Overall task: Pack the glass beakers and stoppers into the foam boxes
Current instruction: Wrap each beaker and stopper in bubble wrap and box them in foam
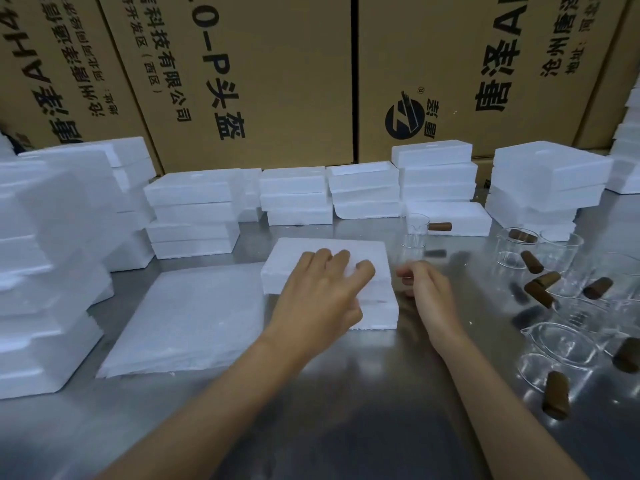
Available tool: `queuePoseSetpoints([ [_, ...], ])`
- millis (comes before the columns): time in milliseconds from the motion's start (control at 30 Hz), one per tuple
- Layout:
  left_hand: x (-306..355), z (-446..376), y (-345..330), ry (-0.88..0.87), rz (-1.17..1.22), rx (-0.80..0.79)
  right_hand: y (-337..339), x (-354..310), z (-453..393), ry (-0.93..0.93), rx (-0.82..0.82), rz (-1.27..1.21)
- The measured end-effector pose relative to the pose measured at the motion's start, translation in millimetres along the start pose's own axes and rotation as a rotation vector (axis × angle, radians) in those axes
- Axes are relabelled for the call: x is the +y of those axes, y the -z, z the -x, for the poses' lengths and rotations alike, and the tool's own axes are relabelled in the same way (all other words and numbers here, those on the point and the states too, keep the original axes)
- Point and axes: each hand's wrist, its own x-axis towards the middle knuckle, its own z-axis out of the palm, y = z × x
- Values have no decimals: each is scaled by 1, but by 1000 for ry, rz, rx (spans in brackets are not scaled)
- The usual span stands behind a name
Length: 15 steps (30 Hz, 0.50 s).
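left hand (322, 292) flat, fingers spread, pressing closed foam box (332, 268) at table centre | right hand (427, 289) loosely curled, holding nothing, beside box | glass beakers (561, 341) and brown stoppers (540, 289) loose at right | risk: a careless reach could knock the crowded glass over; stoppers may roll

Bare steel table (346, 393) lay open across the lower middle of the frame. Stacked foam boxes (52, 271) walled the left edge and the back row. At centre a closed foam box (329, 258) stood beside a flat foam sheet (187, 317). Glass beakers (561, 344) and brown stoppers (556, 394) cluttered the lower right.
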Motion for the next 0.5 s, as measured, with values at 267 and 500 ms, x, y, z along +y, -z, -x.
queuePoseSetpoints([
  [267,13,3,-22,81,12,105,0,6,-5,-9,5,-3],
  [500,21,-2,-29,72,64,102,-1,6,-8,-12,-65,-43],
])
